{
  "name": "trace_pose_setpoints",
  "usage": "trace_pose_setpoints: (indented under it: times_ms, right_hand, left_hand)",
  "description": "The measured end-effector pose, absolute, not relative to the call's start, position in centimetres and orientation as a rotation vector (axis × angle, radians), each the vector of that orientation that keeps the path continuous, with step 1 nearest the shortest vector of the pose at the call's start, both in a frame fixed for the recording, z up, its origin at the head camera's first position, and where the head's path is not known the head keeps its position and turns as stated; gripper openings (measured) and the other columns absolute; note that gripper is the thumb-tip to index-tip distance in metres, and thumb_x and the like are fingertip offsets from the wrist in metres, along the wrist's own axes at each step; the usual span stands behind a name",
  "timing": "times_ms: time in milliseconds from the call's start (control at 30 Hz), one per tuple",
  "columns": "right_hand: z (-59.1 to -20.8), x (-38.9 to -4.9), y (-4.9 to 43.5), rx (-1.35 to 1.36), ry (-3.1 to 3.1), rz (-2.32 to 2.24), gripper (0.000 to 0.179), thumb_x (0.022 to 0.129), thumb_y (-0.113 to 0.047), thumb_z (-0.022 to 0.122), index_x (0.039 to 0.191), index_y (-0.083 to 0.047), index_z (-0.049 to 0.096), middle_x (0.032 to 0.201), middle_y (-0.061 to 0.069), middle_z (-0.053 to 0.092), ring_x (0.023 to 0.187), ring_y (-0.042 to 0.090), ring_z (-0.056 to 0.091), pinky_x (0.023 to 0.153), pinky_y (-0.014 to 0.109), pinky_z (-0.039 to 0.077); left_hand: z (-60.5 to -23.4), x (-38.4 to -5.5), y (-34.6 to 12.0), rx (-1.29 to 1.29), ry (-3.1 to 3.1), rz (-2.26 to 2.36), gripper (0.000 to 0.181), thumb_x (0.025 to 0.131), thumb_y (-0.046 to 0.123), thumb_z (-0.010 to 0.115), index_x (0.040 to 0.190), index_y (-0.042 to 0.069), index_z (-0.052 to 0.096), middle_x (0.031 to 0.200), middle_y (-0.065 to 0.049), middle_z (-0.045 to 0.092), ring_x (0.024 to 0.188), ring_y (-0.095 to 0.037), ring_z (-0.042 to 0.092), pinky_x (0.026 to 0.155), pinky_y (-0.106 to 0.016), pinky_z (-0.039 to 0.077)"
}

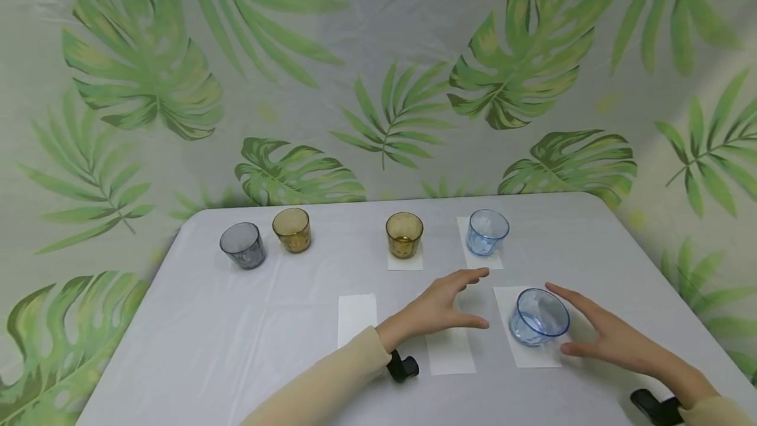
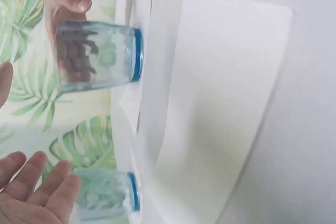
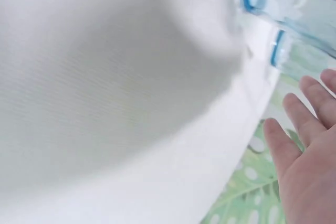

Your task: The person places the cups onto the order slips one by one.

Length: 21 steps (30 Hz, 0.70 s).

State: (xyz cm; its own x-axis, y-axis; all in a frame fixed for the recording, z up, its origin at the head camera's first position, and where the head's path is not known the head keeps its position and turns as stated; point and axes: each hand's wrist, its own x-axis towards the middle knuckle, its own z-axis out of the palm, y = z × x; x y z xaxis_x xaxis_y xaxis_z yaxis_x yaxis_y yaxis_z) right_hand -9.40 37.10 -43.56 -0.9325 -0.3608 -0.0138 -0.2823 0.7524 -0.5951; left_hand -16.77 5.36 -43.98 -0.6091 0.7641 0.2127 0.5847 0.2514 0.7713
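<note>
A clear blue glass (image 1: 539, 317) stands upright on a white paper strip (image 1: 535, 358) at the front right. Beside it on the right is my right hand (image 1: 618, 340), thumb and fingers spread around that side, holding nothing. In the right wrist view the fingers of my right hand (image 3: 310, 150) are extended below the glass (image 3: 294, 3). My left hand (image 1: 434, 307) hovers over the middle paper strip (image 1: 451, 355), thumb and fingers apart, with nothing in it. The left wrist view has the same glass (image 2: 102, 59) beyond my left hand's fingers (image 2: 58, 187).
Another blue glass (image 1: 487, 235) stands on paper at the back right. Left of it, an amber glass (image 1: 405, 236) is on paper too. A second amber glass (image 1: 292, 231) and a grey glass (image 1: 244, 246) sit at the back left. Another paper strip (image 1: 357, 314) lies mid-table.
</note>
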Motion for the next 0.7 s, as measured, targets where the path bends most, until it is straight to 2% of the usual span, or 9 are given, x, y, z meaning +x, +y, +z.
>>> trace_pose_setpoints:
  times_ms: [67,133,400,533,567,700]
  right_hand:
    - [-43.1,-9.3,37.1,-0.547,2.830,-0.940,0.092,0.076,-0.026,0.080,0.151,-0.019,0.028,0.146,0.023,0.034,0.131,-0.008,0.016,0.085,0.074,0.034]
    - [-42.7,-9.2,37.1,-0.561,2.827,-0.952,0.092,0.077,-0.026,0.080,0.152,-0.020,0.028,0.147,0.020,0.033,0.122,-0.020,0.011,0.085,0.074,0.034]
    - [-41.1,-8.8,35.8,-0.599,2.825,-0.950,0.089,0.078,-0.030,0.079,0.151,-0.025,0.028,0.149,-0.002,0.030,0.121,-0.022,0.012,0.085,0.076,0.033]
    - [-40.5,-8.9,35.0,-0.650,2.832,-0.936,0.091,0.078,-0.030,0.080,0.152,-0.024,0.028,0.150,0.000,0.031,0.124,-0.020,0.013,0.086,0.072,0.036]
    - [-40.4,-8.9,34.8,-0.666,2.833,-0.929,0.091,0.078,-0.030,0.080,0.152,-0.023,0.028,0.149,0.002,0.032,0.124,-0.019,0.014,0.087,0.070,0.037]
    - [-40.0,-9.0,33.9,-0.721,2.866,-0.872,0.091,0.077,-0.032,0.080,0.151,-0.023,0.029,0.149,0.003,0.035,0.127,-0.015,0.018,0.093,0.048,0.044]
  left_hand:
    - [-43.8,-17.0,4.4,1.261,2.315,1.322,0.079,0.084,0.027,0.076,0.148,0.011,0.034,0.147,-0.001,0.040,0.129,-0.012,0.042,0.104,-0.020,0.035]
    - [-43.7,-17.3,3.4,1.258,2.318,1.367,0.078,0.083,0.025,0.077,0.148,0.010,0.035,0.146,-0.001,0.041,0.130,-0.012,0.042,0.105,-0.021,0.034]
    - [-43.0,-18.1,-0.9,1.170,2.336,1.511,0.079,0.080,0.017,0.080,0.146,0.009,0.038,0.146,-0.003,0.043,0.131,-0.015,0.041,0.107,-0.024,0.033]
    - [-43.1,-18.4,-3.0,1.134,2.380,1.549,0.078,0.080,0.015,0.080,0.146,0.006,0.039,0.145,-0.007,0.043,0.132,-0.017,0.040,0.107,-0.027,0.034]
    - [-43.2,-18.5,-3.4,1.128,2.389,1.556,0.078,0.080,0.015,0.080,0.146,0.005,0.038,0.145,-0.009,0.043,0.132,-0.018,0.040,0.107,-0.028,0.035]
    - [-43.5,-18.9,-5.2,1.088,2.422,1.578,0.079,0.080,0.016,0.079,0.145,0.001,0.037,0.143,-0.015,0.044,0.131,-0.025,0.041,0.107,-0.032,0.036]
